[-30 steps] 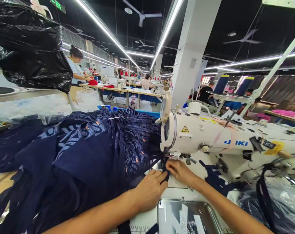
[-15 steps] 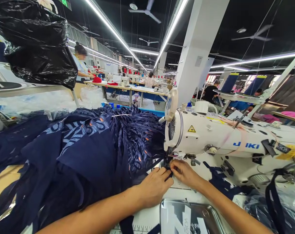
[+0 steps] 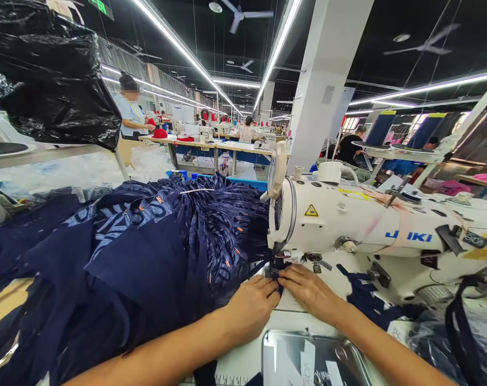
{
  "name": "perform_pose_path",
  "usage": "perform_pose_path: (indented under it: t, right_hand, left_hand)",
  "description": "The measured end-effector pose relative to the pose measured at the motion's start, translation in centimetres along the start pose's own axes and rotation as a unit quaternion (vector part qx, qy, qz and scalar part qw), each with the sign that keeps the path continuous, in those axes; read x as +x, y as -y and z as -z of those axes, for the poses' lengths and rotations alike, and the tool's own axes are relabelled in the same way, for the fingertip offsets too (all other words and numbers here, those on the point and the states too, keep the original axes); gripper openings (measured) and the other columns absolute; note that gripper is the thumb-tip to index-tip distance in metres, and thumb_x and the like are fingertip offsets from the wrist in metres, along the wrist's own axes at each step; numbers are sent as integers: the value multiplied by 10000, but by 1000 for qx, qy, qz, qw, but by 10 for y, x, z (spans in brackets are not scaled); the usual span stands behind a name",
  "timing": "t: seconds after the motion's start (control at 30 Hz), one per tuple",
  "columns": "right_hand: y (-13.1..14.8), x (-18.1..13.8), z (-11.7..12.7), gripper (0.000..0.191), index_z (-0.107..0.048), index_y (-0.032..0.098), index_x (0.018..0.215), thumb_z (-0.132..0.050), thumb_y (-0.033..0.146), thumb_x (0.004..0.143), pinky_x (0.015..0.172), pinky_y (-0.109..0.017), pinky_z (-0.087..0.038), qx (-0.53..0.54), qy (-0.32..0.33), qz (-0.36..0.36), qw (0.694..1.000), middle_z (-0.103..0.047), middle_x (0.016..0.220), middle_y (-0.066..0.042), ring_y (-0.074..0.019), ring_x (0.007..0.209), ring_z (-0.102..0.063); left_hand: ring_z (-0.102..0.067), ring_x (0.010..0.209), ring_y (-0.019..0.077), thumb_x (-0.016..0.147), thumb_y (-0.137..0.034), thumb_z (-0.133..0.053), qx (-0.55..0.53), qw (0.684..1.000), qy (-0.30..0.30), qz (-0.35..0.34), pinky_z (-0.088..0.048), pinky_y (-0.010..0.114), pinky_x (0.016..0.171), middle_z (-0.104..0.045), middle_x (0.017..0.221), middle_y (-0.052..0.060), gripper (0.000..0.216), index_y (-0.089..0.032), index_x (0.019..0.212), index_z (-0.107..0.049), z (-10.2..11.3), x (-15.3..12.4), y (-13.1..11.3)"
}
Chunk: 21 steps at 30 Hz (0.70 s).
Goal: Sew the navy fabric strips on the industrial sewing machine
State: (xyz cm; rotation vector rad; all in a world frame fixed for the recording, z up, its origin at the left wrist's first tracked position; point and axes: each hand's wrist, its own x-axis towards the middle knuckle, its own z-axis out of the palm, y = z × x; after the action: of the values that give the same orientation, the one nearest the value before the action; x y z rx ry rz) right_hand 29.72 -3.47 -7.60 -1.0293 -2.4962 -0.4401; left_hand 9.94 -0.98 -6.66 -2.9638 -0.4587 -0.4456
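A white sewing machine [image 3: 319, 214] stands in front of me, its presser foot [image 3: 273, 265] lowered over dark navy fabric [image 3: 282, 264]. Just left of the foot and nearer to me, my left hand [image 3: 253, 305] has its curled fingers closed on the fabric; its fingertips are partly hidden. My right hand [image 3: 309, 292] comes from the other side, fingers pressed together on the same cloth beside the foot. A heap of navy garments [image 3: 142, 268] with light-blue printed patterns lies to the left, reaching up to the machine.
A metal tray [image 3: 269, 354] holding white and dark labels sits below my hands, near a ruler strip [image 3: 231, 378]. Navy strips [image 3: 367, 300] and clear plastic [image 3: 432, 338] lie at right. A black plastic bag [image 3: 54, 80] bulges at upper left. Other people work at tables beyond.
My right hand has gone from a raised pinch to fingers laid lower and flatter on the fabric. My left hand has shifted slightly left and down. The view has moved a little.
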Motion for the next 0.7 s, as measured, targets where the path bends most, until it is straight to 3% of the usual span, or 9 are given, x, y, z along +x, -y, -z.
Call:
perform_pose_path:
  t: [0.7]
  right_hand:
    - [-10, 4, 2, 324, -610, 125, 1029, -360, 54, 835, 735, -300, -533, -63, 32, -31, 997, -651, 1016, -121, -192, 884, -625]
  left_hand:
    - [-554, 958, 234, 758, -85, -464, 32, 999, 16, 35, -393, 334, 898, -620, 1004, 140, 272, -43, 1003, -574, -10, 18, 2]
